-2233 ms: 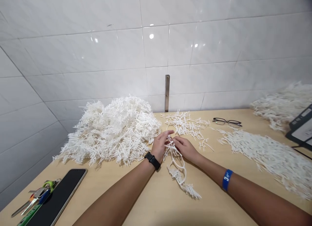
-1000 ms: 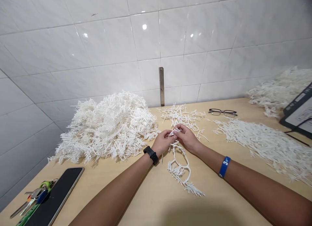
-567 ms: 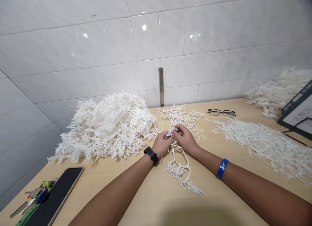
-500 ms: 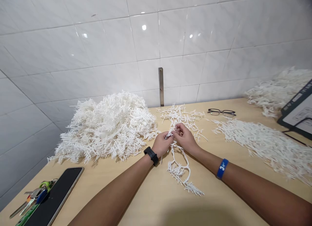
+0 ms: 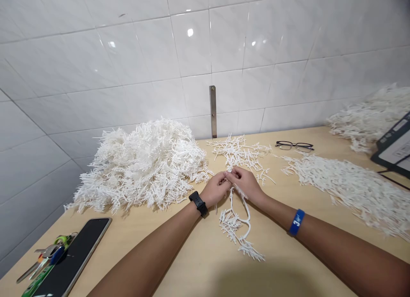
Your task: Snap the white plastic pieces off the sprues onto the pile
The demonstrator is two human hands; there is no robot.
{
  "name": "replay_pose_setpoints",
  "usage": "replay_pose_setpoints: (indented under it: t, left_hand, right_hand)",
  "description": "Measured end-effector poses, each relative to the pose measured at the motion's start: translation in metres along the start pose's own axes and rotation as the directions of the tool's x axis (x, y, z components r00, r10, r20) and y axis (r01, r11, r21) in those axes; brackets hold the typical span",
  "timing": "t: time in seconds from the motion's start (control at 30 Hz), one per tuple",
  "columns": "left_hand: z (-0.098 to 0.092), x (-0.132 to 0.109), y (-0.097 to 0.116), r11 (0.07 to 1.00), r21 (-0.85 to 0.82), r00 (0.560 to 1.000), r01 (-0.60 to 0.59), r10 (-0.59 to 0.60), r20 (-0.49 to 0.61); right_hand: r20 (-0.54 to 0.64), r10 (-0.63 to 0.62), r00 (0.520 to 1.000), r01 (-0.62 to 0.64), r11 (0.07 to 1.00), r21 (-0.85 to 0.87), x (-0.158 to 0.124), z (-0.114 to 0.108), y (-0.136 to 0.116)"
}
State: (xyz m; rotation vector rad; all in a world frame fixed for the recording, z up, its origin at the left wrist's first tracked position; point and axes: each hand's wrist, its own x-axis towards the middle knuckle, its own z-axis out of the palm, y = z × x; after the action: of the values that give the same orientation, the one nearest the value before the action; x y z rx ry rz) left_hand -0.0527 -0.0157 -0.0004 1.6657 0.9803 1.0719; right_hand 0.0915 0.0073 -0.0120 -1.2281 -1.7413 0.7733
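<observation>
A white branched plastic sprig (image 5: 246,220) hangs down from between my hands toward the table, its lower tips spreading over the wood. My left hand (image 5: 217,189), with a black watch at the wrist, is closed around its upper part. Right against it, my right hand (image 5: 246,184) pinches the same piece with thumb and fingers. The fingertips of both hands meet and hide the spot they grip. Just beyond them lies a loose scatter of similar white sprigs (image 5: 241,152).
A big heap of white sprigs (image 5: 144,164) rises at the left. Flat sprigs (image 5: 346,188) spread to the right, with another pile (image 5: 378,113) behind. Eyeglasses (image 5: 294,146) lie near the wall. A phone (image 5: 75,254), keys (image 5: 48,254) and a dark-framed object (image 5: 397,143) sit at the sides.
My hands have drawn closer together, and the right fingers now press down at the left fingertips. The white tips that stuck out between them are mostly covered. The view has shifted slightly.
</observation>
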Motion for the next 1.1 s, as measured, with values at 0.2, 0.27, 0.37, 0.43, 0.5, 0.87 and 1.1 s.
replay_pose_setpoints:
  t: [0.2, 0.27, 0.37, 0.43, 0.5, 0.87, 1.1]
  left_hand:
    - [-0.003, 0.003, 0.0, 0.928, -0.351, 0.992, 0.126, -0.12, 0.039]
    - [-0.004, 0.006, -0.005, 0.865, -0.464, 0.974, 0.19, -0.224, -0.019]
    - [-0.006, 0.009, -0.011, 0.816, -0.535, 0.943, 0.221, -0.319, -0.096]
    - [-0.007, 0.009, -0.013, 0.804, -0.551, 0.935, 0.222, -0.336, -0.114]
    - [-0.007, 0.01, -0.014, 0.798, -0.56, 0.927, 0.221, -0.35, -0.133]
    - [-0.012, 0.011, -0.007, 0.702, -0.671, 0.892, 0.239, -0.432, -0.135]
    - [-0.006, 0.009, -0.008, 0.811, -0.551, 0.927, 0.197, -0.337, -0.164]
  right_hand:
    - [-0.004, 0.027, 1.0, -0.026, 0.992, 0.121, 0.005, -0.001, 0.006]
    - [-0.011, 0.023, 1.0, -0.021, 0.987, 0.156, 0.007, 0.0, 0.007]
    - [-0.002, 0.007, 1.0, -0.006, 0.975, 0.221, 0.009, 0.002, 0.008]
    - [0.022, 0.011, 1.0, -0.017, 0.958, 0.285, 0.01, 0.002, 0.007]
    - [0.058, 0.028, 0.998, -0.047, 0.934, 0.354, 0.01, 0.001, 0.006]
    - [0.131, 0.114, 0.985, -0.168, 0.822, 0.544, 0.009, -0.001, 0.006]
    - [0.049, 0.152, 0.987, -0.154, 0.822, 0.549, 0.011, 0.0, 0.012]
